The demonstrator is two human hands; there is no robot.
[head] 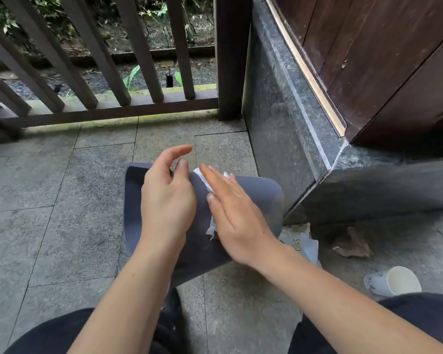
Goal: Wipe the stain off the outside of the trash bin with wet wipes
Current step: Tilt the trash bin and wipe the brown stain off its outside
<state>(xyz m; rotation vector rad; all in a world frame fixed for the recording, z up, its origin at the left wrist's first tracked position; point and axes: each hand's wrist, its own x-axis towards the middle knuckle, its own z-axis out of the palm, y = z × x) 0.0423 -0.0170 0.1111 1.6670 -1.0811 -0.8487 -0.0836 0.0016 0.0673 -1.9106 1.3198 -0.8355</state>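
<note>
Dark grey plastic trash bin (256,198) lies tipped on the stone floor (62,226) at frame centre. Left hand (168,200), grip open, steadies it at 9 o'clock; right hand (230,213) presses the crumpled white wet wipe (207,185) flat-palmed, fingers extended. Risk: bin may roll under pressure; wipe may slip out.

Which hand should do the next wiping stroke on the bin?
Probably the right hand: it lies flat on the wet wipe, pressing it against the trash bin. The left hand only steadies the bin, fingers open.
</note>
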